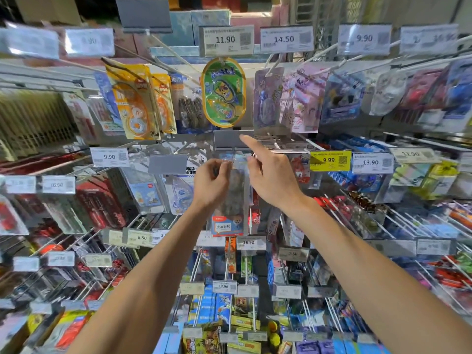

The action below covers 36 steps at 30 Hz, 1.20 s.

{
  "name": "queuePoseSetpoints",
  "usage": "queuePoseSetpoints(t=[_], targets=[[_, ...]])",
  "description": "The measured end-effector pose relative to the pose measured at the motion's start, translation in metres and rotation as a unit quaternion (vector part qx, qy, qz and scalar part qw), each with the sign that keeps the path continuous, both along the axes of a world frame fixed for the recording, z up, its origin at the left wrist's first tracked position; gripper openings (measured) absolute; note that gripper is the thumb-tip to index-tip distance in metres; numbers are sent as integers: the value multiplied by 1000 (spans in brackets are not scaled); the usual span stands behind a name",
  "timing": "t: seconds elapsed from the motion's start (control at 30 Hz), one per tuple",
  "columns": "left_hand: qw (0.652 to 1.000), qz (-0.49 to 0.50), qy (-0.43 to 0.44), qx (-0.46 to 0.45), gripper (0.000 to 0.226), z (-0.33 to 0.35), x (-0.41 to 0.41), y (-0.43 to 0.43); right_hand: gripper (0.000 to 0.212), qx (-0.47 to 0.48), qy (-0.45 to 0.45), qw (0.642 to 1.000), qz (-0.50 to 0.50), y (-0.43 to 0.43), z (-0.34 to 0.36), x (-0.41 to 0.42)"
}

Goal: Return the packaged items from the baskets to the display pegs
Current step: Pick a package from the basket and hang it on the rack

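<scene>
Two hands — left hand (210,185) pinches one clear packet (233,200); right hand (273,180), forefinger straight, perhaps touching it — cannot tell.

The bare left hand (210,182) and bare right hand (270,175) run back into two long, slender limbs, the uncovered left forearm (158,264) and uncovered right forearm (357,251), each broadening toward the lower edge of the view. Knuckles and wrist bones show faintly. Finer detail on the fingers is too blurred to tell.
</scene>
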State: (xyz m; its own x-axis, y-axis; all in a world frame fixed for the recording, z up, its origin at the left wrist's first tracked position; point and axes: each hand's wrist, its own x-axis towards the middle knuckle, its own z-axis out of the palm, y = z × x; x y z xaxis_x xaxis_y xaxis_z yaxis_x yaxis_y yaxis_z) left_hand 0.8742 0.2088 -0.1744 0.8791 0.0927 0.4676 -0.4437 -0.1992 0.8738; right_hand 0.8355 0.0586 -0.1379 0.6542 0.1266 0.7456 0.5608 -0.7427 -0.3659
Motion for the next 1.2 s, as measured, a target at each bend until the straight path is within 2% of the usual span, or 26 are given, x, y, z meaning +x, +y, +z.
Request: queuePoseSetpoints(t=[0.3,0.53,0.67,0.93,1.1,1.2], targets=[[999,-3,-25,37,28,0,6,3,58,21,10,1000,-20,8,-8,-5],[1000,17,-23,10,27,-2,11,2,62,35,1,999,-19,11,-8,-3],[1000,15,12,1,33,-10,27,3,65,39,4,999,-5,12,-14,-4],[996,11,80,-31,17,-8,63,-14,64,19,14,1000,4,5,-12,-3],[990,78,107,38,25,-5,89,-17,67,-6,26,1000,-6,2,-8,-8],[989,75,116,46,29,-4,99,-21,72,-40,40,998,-38,-3,-7,-7]])
